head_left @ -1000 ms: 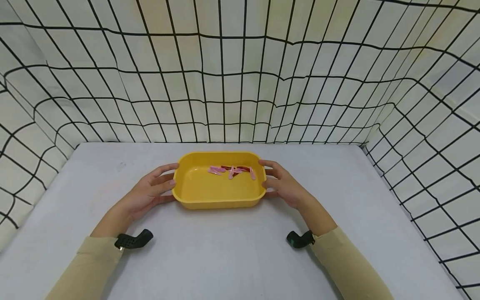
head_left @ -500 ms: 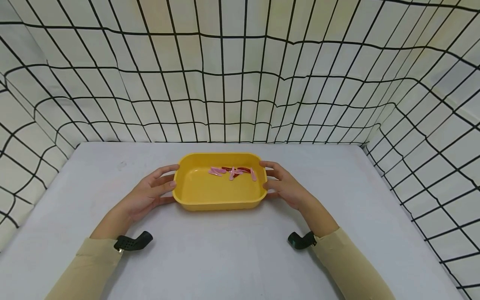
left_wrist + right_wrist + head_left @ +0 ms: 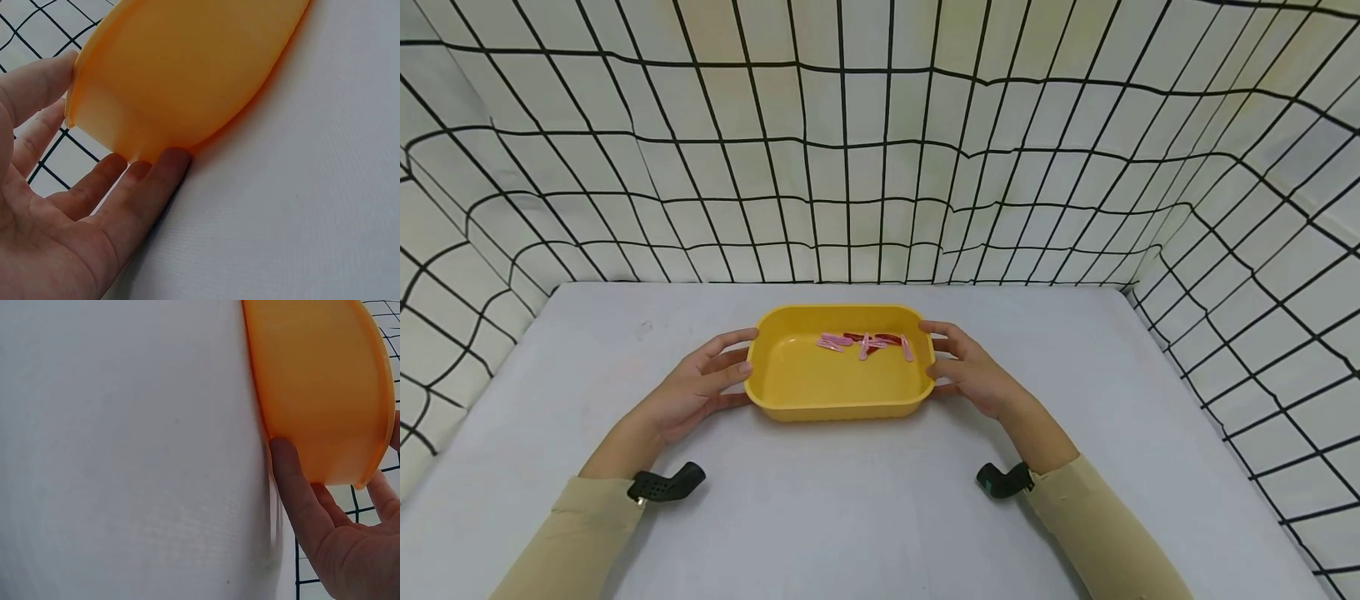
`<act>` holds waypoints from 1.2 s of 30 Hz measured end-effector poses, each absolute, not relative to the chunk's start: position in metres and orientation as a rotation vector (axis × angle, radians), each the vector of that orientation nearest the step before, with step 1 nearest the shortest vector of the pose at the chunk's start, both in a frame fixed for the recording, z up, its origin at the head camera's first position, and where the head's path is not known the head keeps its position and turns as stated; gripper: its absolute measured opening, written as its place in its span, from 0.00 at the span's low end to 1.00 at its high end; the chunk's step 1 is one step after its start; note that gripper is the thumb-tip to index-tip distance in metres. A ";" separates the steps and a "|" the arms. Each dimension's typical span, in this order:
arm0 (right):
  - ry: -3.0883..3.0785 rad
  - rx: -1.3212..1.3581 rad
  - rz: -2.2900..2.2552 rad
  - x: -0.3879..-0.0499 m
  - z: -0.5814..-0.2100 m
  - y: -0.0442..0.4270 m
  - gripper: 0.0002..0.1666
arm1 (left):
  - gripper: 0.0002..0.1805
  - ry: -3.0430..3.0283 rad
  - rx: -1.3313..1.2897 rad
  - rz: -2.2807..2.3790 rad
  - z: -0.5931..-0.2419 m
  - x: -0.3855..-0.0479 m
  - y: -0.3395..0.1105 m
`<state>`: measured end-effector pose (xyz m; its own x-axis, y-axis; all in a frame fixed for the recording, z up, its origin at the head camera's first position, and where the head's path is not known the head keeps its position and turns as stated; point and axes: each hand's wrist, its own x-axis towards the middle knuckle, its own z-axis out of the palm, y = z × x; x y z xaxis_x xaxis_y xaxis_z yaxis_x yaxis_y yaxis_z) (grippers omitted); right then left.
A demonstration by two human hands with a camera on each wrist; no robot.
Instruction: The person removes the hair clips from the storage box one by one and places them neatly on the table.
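A yellow plastic tray point(image 3: 820, 412) stands on the white table near its far side, seen from above in the head view. Several small pink and dark red clips point(image 3: 863, 347), perhaps hair clips, lie in a loose row in its right and back part. My left hand point(image 3: 692, 383) touches the tray's left end, fingers spread and gently bent. On the opposite end, my right hand point(image 3: 973, 371) touches the wall and rim in the same way. Both wrist views show fingertips against the tray's outer wall point(image 3: 187, 69), low down by the table and up at the rim.
Black grid netting point(image 3: 865, 175) over pale cloth rises behind the table and along both sides. The white tabletop point(image 3: 842, 517) stretches in front of the tray. Each wrist carries a dark camera mount point(image 3: 666, 483) that juts inward.
The tray and both hands have shifted very slightly toward me and to the right since the first frame. Over the last half second they hold still. The clips keep their arrangement.
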<state>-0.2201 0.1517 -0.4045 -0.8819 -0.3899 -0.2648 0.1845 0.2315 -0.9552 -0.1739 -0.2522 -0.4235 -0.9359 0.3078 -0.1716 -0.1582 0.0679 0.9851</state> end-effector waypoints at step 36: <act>2.108 -0.359 -1.674 -0.250 -0.373 0.053 0.26 | 0.30 2.000 0.191 1.952 -0.423 -0.174 -0.251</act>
